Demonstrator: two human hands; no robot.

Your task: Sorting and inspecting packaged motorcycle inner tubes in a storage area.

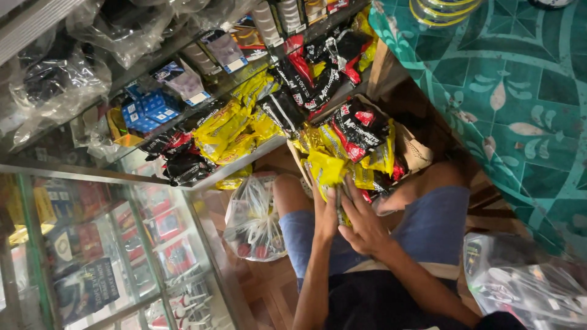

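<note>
Over the seated person's lap, the left hand (pixel 327 214) and right hand (pixel 365 223) pinch a yellow packet (pixel 326 168) from the carton's (pixel 416 153) heap. It looks light, crinkly and slippery; gripping a sealed edge seems safest.

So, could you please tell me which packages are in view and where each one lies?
Yellow packet: flat, glossy, at both hands, left hand, right hand.
Black-and-red packets: heaped just beyond.
Yellow packets: piled on glass counter.
Blue boxes: small, further left.
Clear bag: floor.
</note>
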